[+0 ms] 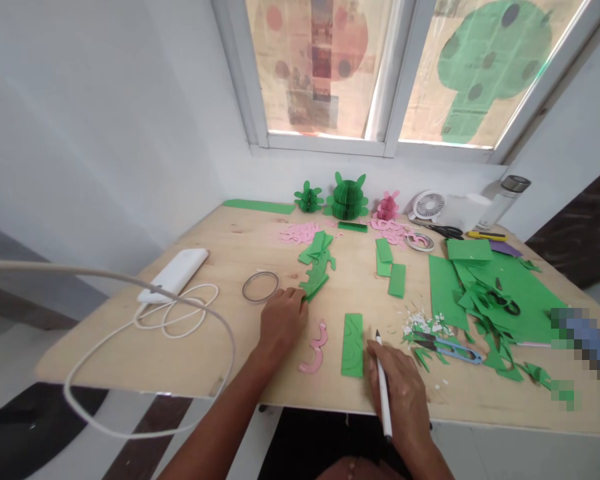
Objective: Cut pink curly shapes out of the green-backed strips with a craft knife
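The right hand (405,393) held a slim white pen (383,400); whether the half-curled left hand (283,325) gripped the green paper pieces (317,287) at its fingertips was unclear. Between them, the line-marked green paper rectangle (353,347) looked light, easily creased, best held by its edges.

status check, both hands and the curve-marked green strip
Right hand holding white pen. Left hand at green cutouts. Green strip flat between hands, uncovered. Blue-handled snips off right.
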The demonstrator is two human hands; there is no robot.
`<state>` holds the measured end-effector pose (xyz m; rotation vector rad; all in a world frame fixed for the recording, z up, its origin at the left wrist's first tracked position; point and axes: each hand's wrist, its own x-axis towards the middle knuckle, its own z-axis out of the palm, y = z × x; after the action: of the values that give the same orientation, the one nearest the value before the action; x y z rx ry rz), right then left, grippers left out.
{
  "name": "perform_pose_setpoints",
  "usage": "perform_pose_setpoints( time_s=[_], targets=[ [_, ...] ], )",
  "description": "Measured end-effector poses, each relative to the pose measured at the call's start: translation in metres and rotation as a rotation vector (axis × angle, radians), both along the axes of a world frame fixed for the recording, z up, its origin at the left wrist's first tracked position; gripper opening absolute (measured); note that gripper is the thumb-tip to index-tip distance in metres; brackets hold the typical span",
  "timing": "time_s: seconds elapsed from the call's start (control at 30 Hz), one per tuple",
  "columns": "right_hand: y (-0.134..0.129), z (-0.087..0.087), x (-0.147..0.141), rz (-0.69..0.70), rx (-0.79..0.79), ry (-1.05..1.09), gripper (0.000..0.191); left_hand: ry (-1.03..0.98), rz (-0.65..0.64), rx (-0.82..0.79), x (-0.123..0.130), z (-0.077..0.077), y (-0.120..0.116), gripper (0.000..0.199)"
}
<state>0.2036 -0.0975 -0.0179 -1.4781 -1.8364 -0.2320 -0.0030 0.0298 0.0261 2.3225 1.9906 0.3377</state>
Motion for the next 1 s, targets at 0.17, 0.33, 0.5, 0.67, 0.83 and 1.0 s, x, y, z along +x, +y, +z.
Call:
perform_pose_setpoints(
  time_s=[0.17, 0.33, 0.5, 0.67, 0.83, 1.0],
  targets=[
    [0.001, 0.001, 0.000, 0.002, 0.002, -0.003, 0.026, 0.017, 0.004, -0.019, 0.001, 0.003, 0.005, 0.024],
    [0.001, 0.002, 0.000, 0.009, 0.000, -0.001, 0.025, 0.036, -0.011, -0.040, 0.008, 0.005, 0.017, 0.024],
    [0.001, 0.002, -0.001, 0.011, 0.009, 0.014, 0.027, 0.036, -0.013, -0.044, 0.017, 0.008, 0.029, 0.022],
    [0.001, 0.003, -0.002, 0.006, 0.033, 0.014, 0.026, 0.012, 0.033, -0.013, 0.020, 0.017, 0.054, 0.028],
    [0.002, 0.004, -0.002, 0.000, 0.039, -0.009, 0.025, -0.013, 0.105, -0.042, 0.021, 0.029, 0.110, 0.032],
    [0.003, 0.007, -0.003, 0.006, 0.046, -0.003, 0.027, -0.013, 0.167, -0.190, 0.024, 0.029, 0.160, 0.035]
  ],
)
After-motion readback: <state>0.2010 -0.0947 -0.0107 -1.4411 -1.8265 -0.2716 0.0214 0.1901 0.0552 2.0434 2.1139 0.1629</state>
